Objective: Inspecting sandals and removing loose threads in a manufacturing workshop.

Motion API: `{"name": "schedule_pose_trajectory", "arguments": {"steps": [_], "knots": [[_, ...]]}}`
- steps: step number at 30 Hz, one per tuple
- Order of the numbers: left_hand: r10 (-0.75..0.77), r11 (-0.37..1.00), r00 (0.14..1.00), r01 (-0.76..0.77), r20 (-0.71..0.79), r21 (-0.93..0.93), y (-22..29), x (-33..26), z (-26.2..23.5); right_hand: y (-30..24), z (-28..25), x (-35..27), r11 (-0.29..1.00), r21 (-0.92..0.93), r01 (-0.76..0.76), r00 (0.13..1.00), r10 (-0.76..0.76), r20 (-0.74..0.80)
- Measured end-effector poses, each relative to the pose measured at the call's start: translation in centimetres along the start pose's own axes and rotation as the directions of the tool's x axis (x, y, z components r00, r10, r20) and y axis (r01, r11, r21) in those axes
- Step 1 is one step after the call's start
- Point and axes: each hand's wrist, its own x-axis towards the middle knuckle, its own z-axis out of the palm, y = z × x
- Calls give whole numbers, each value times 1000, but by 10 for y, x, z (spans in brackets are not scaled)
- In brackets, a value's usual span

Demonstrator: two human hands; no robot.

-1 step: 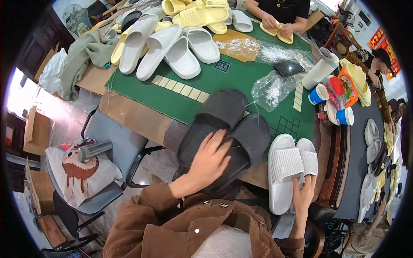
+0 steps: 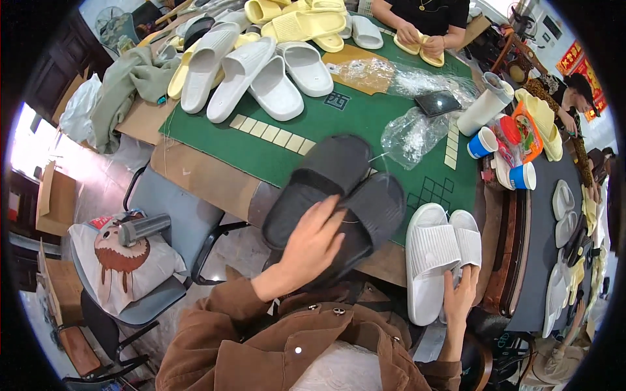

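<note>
A pair of black slides (image 2: pixel 329 159) lies at the table's near edge, toes pointing away from me. My left hand (image 2: pixel 305 244) grips them by the inner edges where the two meet, its fingers over the footbeds. A thin clear strand sticks up near their toe ends. To the right, a pair of white slides with ribbed straps (image 2: pixel 432 247) stands side by side over the near edge. My right hand (image 2: pixel 460 296) holds this pair near the heel of the smaller-looking slide, thumb on one side and fingers on the other; part of that heel is hidden.
White slides (image 2: pixel 277 88) and yellow slides (image 2: pixel 303 26) are heaped at the far left. Clear plastic wrap (image 2: pixel 414 137), a dark phone (image 2: pixel 438 102), a white roll (image 2: pixel 486 111) and paper cups (image 2: pixel 482 143) lie right. Opposite, a person's hands (image 2: pixel 420 42) hold yellow slides. A chair (image 2: pixel 173 202) stands left.
My left hand and the black slides have shifted slightly to the left. My right hand and the white slides stay where they were.
</note>
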Motion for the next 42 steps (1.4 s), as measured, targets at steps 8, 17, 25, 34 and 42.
{"name": "schedule_pose_trajectory", "arguments": {"steps": [8, 17, 25, 34, 42], "knots": [[-200, 977, 977, 193, -78, -90, -35, 6, -49, 5, 7, -4, 991, -115, 63, 994, -73, -87], [13, 981, 881, 81, -473, 177, -120, 104, -121, 3, 10, -4, 988, -134, 71, 990, -86, -110], [-39, 809, 876, 309, -480, 499, -278, 229, -178, 0, 9, -4, 994, -100, 50, 995, -58, -82], [-129, 621, 864, 453, -486, 640, -243, 201, -173, 1, 11, -4, 992, -128, 14, 996, -25, -82], [188, 580, 964, 44, -187, 814, -161, 128, -100, 3, 11, -6, 993, -117, 16, 995, -27, -91]]}}
